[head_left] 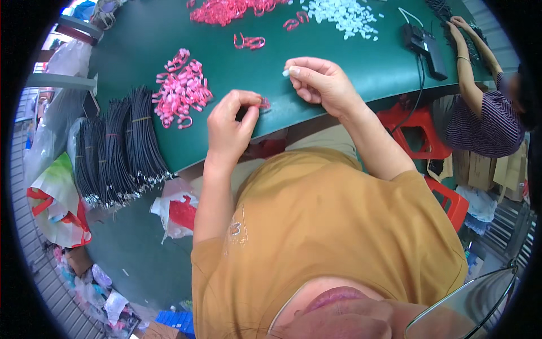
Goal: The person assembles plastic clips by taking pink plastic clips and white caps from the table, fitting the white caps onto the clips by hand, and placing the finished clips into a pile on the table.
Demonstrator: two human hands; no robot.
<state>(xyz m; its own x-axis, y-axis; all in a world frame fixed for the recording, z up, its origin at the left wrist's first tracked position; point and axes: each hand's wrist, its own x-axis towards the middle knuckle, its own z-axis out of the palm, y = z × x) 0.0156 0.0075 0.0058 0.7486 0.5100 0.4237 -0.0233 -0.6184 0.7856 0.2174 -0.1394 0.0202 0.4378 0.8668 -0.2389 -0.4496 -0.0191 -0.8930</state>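
Above the green tabletop [282, 127], my left hand [230, 121] pinches a small clear pink-red plastic clip [265, 103] between thumb and fingertips. To its right, my right hand [324, 85] holds a tiny white oval pad [286, 73] between thumb and forefinger, its other fingers curled. The two small parts are apart. Left of my left hand lies a heap of pink clips [182, 93] with pale oval pads. Farther off are a pile of red-pink looped clips [228, 10] and a scatter of white oval pads [344, 16]. Some loose clips [248, 42] lie nearer.
Bundles of black cables [116, 150] with shiny ends lie at the table's left edge. A black box-shaped device [424, 48] with a cord stands on the right. Beyond it a co-worker's arms [466, 56] reach over dark strands. Red stools [415, 130] stand below the edge.
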